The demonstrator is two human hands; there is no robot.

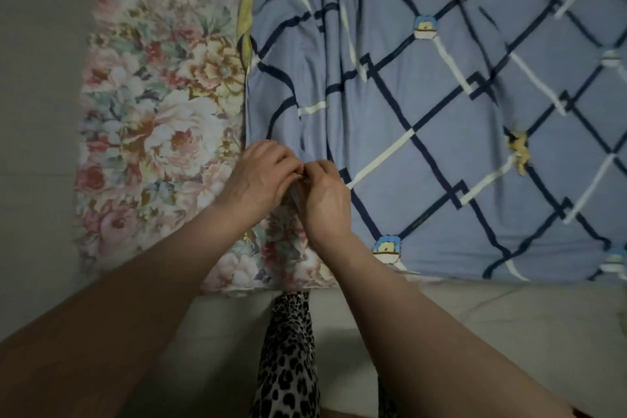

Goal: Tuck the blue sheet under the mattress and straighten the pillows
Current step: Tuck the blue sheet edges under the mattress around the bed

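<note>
We see the blue sheet (441, 119), wrinkled, spread over the mattress, its left edge meeting the floral fabric (152, 119). At that seam's near end, our left hand (261, 176) and right hand (325, 200) touch, fingers curled, pinching a bunched fold of cloth between them. A leopard-print garment (288, 349) hangs below the hands.
</note>
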